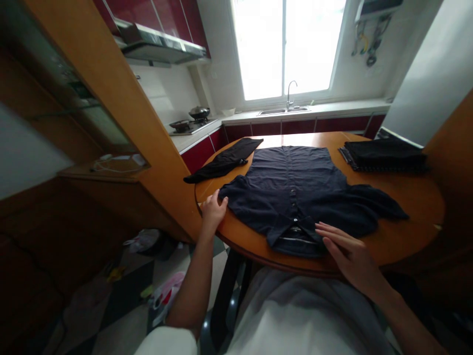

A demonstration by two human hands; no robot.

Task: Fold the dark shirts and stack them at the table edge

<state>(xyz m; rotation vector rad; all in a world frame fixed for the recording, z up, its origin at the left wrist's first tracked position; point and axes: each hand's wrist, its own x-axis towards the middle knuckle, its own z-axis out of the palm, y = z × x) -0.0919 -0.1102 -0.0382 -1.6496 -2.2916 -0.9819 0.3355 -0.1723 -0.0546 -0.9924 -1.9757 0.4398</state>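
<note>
A dark navy button-up shirt (291, 192) lies spread front side up on the round wooden table (414, 231), its collar toward me and its hem toward the window. At the end of the sleeve on the left, my left hand (213, 208) has its thumb and fingers closed about the cuff edge. My right hand (349, 249) is open beside the collar, palm turned inward and fingers stretched out, with the fingertips over the shirt's collar area. Whether those fingertips press on the cloth I cannot tell.
A black garment (225, 160) lies on the table's left side. Folded dark clothes (384, 155) are stacked at the right. A chair (231, 301) stands against the near edge, and bags (146, 241) lie on the floor. Beyond are a sink (284, 111) and a stove (192, 127).
</note>
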